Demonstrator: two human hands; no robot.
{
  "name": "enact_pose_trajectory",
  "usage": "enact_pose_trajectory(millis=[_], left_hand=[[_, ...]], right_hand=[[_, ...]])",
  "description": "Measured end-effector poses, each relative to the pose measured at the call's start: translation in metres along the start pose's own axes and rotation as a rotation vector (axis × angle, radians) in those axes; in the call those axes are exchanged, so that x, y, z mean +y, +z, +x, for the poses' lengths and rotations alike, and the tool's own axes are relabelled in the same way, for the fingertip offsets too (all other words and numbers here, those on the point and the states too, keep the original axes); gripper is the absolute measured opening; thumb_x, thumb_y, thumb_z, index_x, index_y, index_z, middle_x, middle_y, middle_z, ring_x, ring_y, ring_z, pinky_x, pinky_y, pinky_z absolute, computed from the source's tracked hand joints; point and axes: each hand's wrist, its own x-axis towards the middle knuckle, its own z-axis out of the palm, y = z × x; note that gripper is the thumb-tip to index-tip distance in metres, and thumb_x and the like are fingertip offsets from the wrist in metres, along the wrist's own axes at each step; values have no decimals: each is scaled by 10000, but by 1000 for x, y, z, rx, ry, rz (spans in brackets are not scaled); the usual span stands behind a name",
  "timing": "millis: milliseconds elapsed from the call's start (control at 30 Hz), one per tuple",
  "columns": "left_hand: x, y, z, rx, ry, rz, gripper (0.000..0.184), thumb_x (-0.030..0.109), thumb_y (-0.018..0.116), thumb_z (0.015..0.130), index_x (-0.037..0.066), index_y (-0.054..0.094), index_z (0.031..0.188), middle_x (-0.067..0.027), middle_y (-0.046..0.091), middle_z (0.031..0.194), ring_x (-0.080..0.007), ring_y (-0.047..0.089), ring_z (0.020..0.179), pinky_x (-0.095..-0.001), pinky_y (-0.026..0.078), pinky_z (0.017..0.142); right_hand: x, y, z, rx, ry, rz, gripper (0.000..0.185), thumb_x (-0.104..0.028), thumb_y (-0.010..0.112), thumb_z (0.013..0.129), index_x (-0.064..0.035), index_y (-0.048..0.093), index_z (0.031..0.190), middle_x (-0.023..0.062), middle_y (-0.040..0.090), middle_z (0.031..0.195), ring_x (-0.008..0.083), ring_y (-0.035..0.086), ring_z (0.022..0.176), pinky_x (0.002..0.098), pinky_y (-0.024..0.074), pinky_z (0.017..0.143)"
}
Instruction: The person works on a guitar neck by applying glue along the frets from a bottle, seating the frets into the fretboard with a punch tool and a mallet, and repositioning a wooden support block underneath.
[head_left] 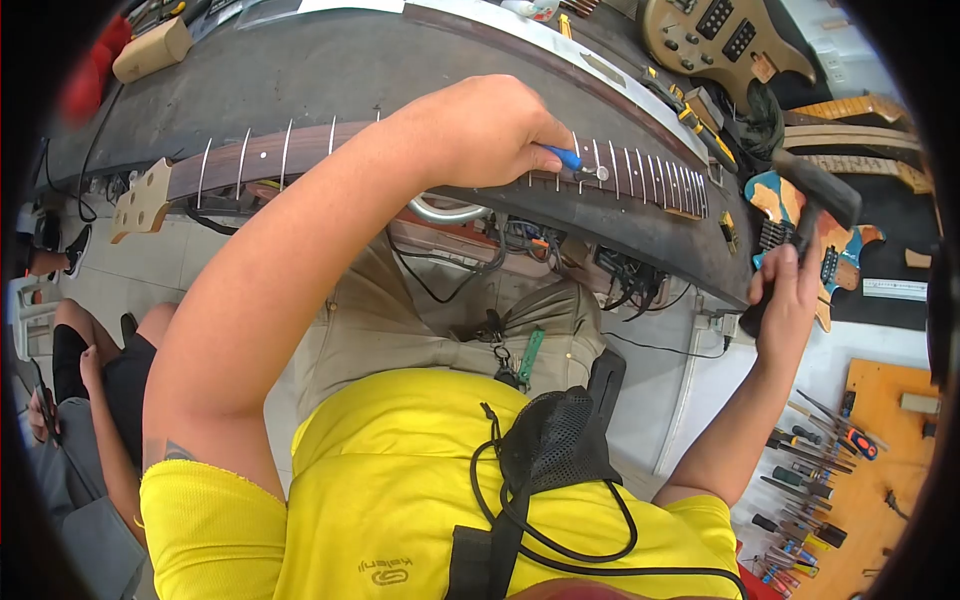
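Note:
A guitar neck with a dark fretboard (262, 157) and metal frets lies along the workbench edge, its pale headstock (142, 204) at the left. My left hand (497, 130) is over the fretboard, closed on a small blue-handled tool (566, 158). The round metal tip of that tool is over the frets at the higher end of the neck. Off to the right, my right hand (786, 290) grips a hammer (822, 190) by its handle, with the dark head raised near the end of the bench.
Guitar bodies (690, 35) and necks (860, 165) lie at the upper and far right. Cables (630, 280) hang below the bench edge. Hand tools (800, 490) line an orange board (880, 500) at lower right. Another person (95, 420) sits at the left.

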Motion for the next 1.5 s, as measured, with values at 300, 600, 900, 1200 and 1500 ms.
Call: enact_pose_trajectory(millis=[300,600,900,1200,1500], left_hand=[[8,-4,0,-23,-106,99,263,244,750,893,172,786,1144,-74,628,983,-315,637,1024,-462,512,844],[0,6,1,22,-83,-12,277,230,723,919,130,776,1172,-117,643,995,-337,650,1024,-472,521,856],[-4,8,5,-20,-140,-121,271,185,722,917,95,772,1168,-132,654,976,-351,656,1001,-468,529,852],[-4,9,6,-23,-148,-108,264,179,723,913,95,775,1159,-133,658,978,-352,659,991,-463,531,849],[-6,9,6,-12,-131,-86,266,182,723,917,104,772,1167,-136,658,980,-359,661,985,-461,536,838]], right_hand=[[-56,61,-46,-441,-29,-274,618,-149,545,1086,-109,291,1648,-50,492,779,39,397,590,200,350,516],[-59,68,-41,-409,-156,-420,564,-73,566,1047,-44,393,1583,198,658,1361,156,617,1088,266,465,939],[-68,75,-38,-467,-113,-454,545,-44,556,1044,-22,418,1571,176,616,1449,207,591,1227,298,418,1062],[-68,68,-34,-440,-50,-294,587,-110,538,1074,-53,337,1622,-63,509,825,16,398,631,183,327,542],[-60,75,-36,-319,-120,-154,582,-131,531,1078,-38,334,1618,-66,491,761,17,395,611,185,323,531]])
